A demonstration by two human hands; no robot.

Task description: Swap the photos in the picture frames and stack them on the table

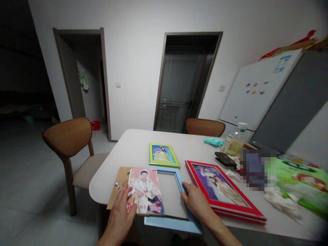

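My left hand (122,209) grips the left edge of a pink photo (147,191) of a person in white, its thumb on the print. Under the photo's left side lies a brown backing board (118,177) with metal clips. The photo overlaps the left part of a light blue picture frame (171,226), whose middle is open. Around that frame's right side my right hand (194,201) is closed. Just beyond lies a small lime-green framed picture (176,162). Right of my right hand are stacked red picture frames (237,209), the top one holding a photo of people.
On the white table's (135,143) right side are a bottle (234,140) of yellowish liquid, a dark wallet-like item (225,159), crumpled tissues (284,204) and a green package (304,177). Wooden chairs stand at the left (69,136) and far side (205,127).
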